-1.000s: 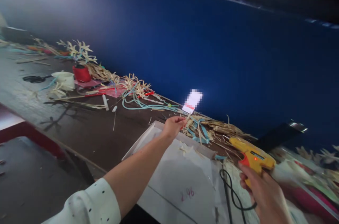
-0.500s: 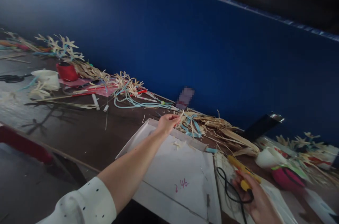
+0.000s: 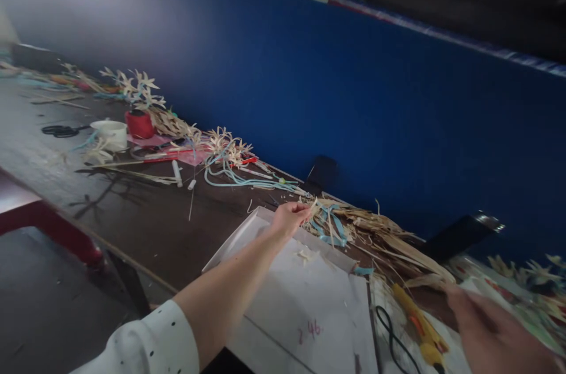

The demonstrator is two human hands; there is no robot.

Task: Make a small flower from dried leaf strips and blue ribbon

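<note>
At four o'clock from your left hand (image 3: 288, 219), its fingers pinching a thin pale strip (image 3: 315, 204), a yellow plastic glue gun (image 3: 425, 330) lies just beside your right hand (image 3: 493, 330), too blurry to tell its grip, so a bump could tug the looped black cord (image 3: 391, 335).

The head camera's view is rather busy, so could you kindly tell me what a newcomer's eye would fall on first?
Probably the large blue wall behind the cluttered table. Next, the yellow glue gun stands out at lower right, lying just left of the blurred right hand. Near the middle, the left hand reaches over the far edge of the white tray, pinching a small pale piece.
</note>
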